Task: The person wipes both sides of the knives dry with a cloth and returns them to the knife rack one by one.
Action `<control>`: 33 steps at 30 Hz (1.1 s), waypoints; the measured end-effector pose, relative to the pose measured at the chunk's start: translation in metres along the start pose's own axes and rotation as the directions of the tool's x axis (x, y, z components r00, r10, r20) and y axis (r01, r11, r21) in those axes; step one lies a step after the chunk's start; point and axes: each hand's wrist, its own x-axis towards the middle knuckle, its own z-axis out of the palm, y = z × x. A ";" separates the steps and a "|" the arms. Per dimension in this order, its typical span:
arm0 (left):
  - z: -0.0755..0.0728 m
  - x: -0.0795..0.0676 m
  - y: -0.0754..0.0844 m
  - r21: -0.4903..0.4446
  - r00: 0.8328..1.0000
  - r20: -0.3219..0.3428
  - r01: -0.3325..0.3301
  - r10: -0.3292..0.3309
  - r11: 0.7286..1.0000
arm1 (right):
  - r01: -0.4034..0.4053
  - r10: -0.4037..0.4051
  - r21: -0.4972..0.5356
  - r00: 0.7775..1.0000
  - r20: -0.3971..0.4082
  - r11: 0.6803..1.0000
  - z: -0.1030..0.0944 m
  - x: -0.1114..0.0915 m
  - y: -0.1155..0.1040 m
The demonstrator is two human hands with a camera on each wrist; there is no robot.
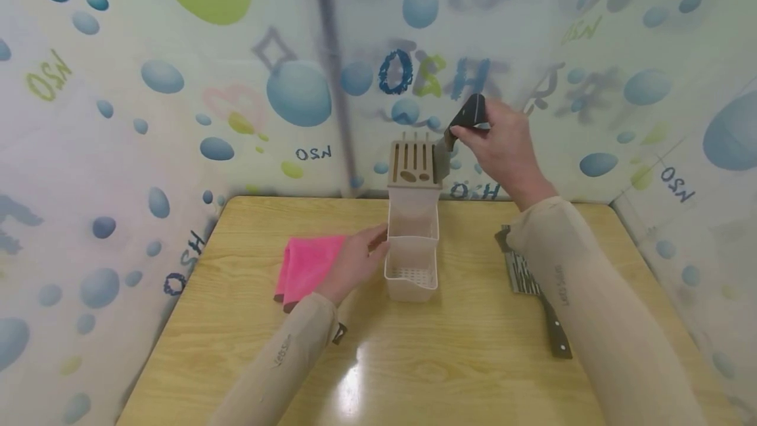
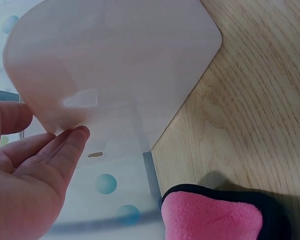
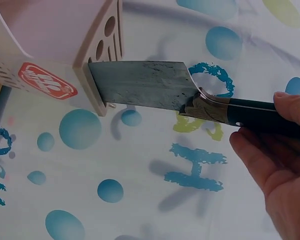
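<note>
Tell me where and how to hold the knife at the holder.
Best by the black handle, probably coming from the right, as the right hand does: the handle slants up and rightward, clear of the holder, while the flat blade points into its slotted top.

Head cam: wide, fwd/down over worktop point(image 1: 461, 334); L, R wrist cams: close-up, sharing holder point(image 2: 120, 65) (upper L of both frames).
</note>
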 end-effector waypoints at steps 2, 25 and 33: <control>0.000 0.000 0.001 -0.006 1.000 0.001 0.001 -0.001 1.000 | 0.010 -0.010 -0.004 1.000 -0.008 1.000 0.002 0.001 0.002; 0.002 -0.001 0.001 -0.020 1.000 -0.022 -0.010 0.009 1.000 | -0.091 0.092 -0.020 0.991 0.092 0.996 0.012 0.019 0.002; 0.002 -0.001 0.002 -0.015 1.000 -0.024 -0.017 0.016 1.000 | -0.143 0.152 -0.072 0.978 0.139 0.987 0.017 0.026 0.006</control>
